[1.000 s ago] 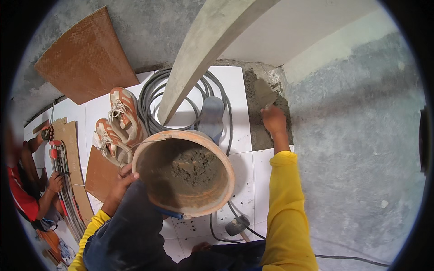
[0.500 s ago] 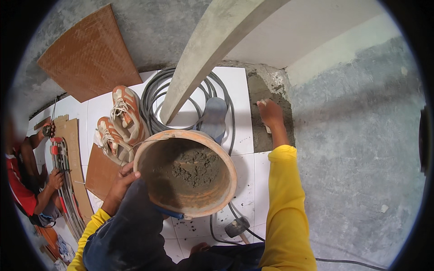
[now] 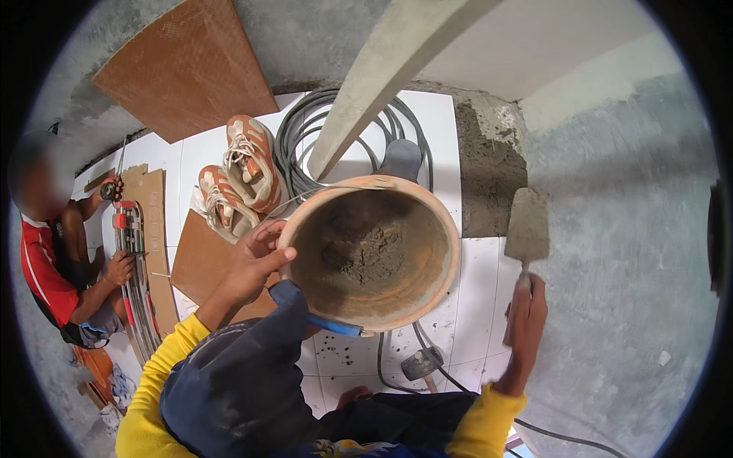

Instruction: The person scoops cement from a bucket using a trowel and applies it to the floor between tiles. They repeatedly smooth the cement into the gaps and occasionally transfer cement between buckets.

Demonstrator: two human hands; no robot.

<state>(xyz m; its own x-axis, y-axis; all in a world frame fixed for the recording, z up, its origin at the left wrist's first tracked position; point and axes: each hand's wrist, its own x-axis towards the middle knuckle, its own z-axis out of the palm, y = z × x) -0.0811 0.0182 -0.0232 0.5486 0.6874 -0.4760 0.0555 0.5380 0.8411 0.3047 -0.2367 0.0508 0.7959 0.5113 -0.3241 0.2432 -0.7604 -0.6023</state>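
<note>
- Tiles (image 3: 477,267) are edged by mortar (image 3: 489,183).
- Bucket (image 3: 431,244), pinched by fingers of left hand (image 3: 248,266), is best steadied.
- Trowel (image 3: 528,229), wrapped by fingers of right hand (image 3: 528,320), is best levelled.

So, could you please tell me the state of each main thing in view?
Bucket: open, partly filled, rim gripped by the left hand
Bucket mortar: lumpy, heaped
Trowel: held in the right hand, blade coated grey
Floor mortar: spread in a strip
Cable: coiled on the tiles
Shoes: empty, laced
Mallet: lying down
</note>
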